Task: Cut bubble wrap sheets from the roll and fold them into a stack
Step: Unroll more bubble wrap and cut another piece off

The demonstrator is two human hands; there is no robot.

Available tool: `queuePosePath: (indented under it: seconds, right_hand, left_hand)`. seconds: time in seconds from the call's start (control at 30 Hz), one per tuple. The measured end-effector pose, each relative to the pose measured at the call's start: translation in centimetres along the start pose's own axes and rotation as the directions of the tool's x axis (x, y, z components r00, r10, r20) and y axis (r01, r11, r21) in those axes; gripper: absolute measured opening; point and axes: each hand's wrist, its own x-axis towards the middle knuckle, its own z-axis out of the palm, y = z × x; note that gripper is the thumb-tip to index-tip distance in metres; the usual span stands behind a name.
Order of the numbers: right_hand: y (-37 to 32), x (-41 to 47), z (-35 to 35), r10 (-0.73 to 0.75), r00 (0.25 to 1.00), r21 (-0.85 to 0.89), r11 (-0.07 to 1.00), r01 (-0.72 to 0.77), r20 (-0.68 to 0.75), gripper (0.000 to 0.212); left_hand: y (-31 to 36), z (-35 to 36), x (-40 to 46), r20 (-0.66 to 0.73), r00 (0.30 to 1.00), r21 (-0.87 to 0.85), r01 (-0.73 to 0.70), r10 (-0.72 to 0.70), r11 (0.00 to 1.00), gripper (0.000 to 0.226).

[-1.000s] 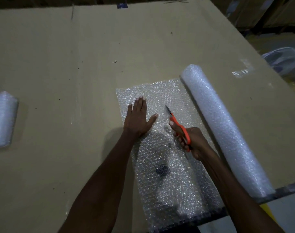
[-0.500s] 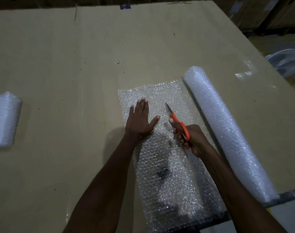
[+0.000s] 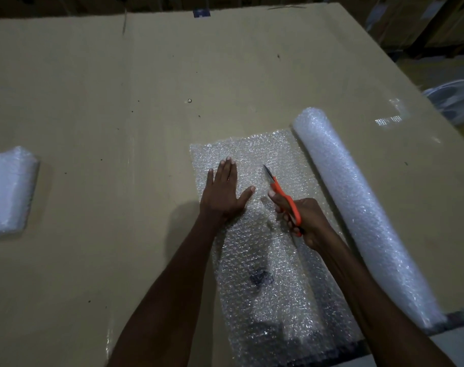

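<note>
I've got the left hand (image 3: pixel 225 192) flat on the unrolled sheet (image 3: pixel 254 234), fingers straight and together, thumb splayed out toward the scissors (image 3: pixel 282 196). I read that as pinning the wrap taut so it doesn't ride up with the blades. Right hand (image 3: pixel 302 221) is wrapped round the orange handles, blades pointing away from me, tip just past the left thumb. Can't tell if the blades are parted or closed from here, they read as one sliver. The cut line runs between the two hands, parallel to the roll (image 3: pixel 358 207), which lies just right of the right hand with the sheet feeding out of it. Folded stack (image 3: pixel 8 189) sits far left of the left hand, well clear of the cutting, all on the cardboard table (image 3: pixel 119 102). I'd judge the cut about halfway across, far edge not yet reached.
</note>
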Motion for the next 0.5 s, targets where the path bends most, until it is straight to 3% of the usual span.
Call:
queuePosePath:
  seconds: [0.5]
  right_hand:
    - [-0.81, 0.48, 0.39, 0.003, 0.999, 0.017, 1.0, -0.003, 0.039, 0.045]
  left_hand:
    - [-0.09, 0.11, -0.01, 0.0, 1.0, 0.0, -0.007, 0.007, 1.0, 0.093]
